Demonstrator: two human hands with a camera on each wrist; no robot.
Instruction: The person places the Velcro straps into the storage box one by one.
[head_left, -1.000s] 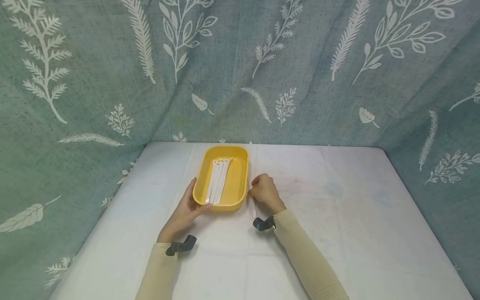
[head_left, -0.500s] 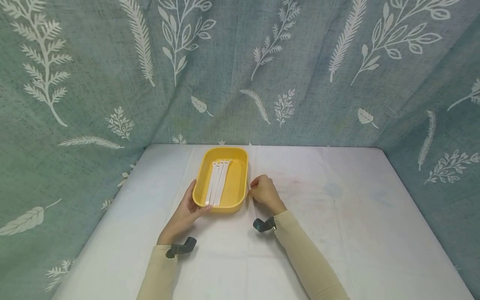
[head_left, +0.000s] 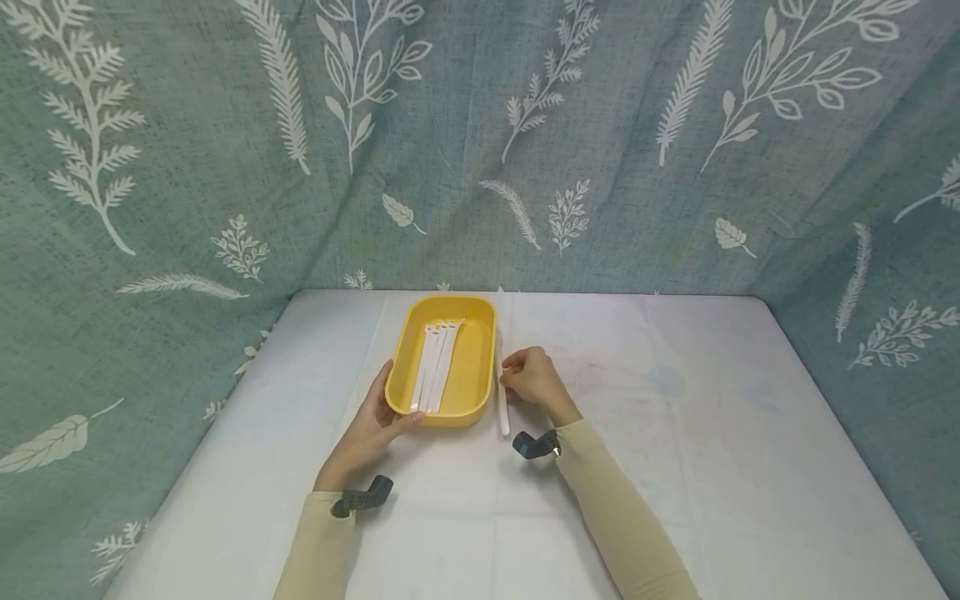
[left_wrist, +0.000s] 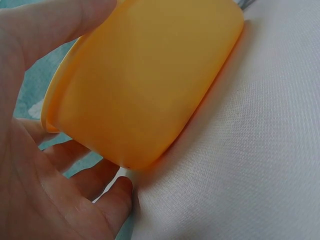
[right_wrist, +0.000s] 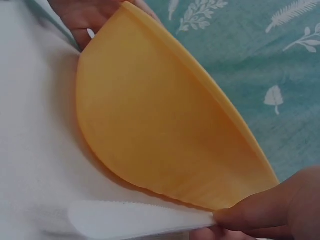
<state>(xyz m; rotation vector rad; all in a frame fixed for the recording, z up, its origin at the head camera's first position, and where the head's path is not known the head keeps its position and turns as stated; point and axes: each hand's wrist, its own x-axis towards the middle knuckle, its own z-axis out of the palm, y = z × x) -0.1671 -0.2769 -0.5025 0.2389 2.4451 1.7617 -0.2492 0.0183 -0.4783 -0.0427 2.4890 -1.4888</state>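
Observation:
My left hand (head_left: 372, 421) grips the near left corner of a yellow plastic tray (head_left: 471, 367), thumb at the rim and fingers round the side. Several white knives (head_left: 432, 367) lie side by side in the tray's left half, pointing away from me. Just right of the tray, my right hand (head_left: 532, 379) pinches a white plastic knife (head_left: 503, 414) between thumb and fingers. In the right wrist view the serrated blade (right_wrist: 132, 220) shows, close along the bottom edge of the tray wall (right_wrist: 150, 110); the handle is mostly hidden by my hand.
A white cloth (head_left: 720, 467) covers the table under the tray. Behind it and at both sides hangs a green-blue leaf-patterned curtain (head_left: 450, 192). Dark wrist cameras sit on both my wrists, the right camera (head_left: 536, 445) close to the knife's near end.
My right wrist has shifted slightly to the right, and the knife in my right hand has turned to show its wide face. The left hand and tray stay in place.

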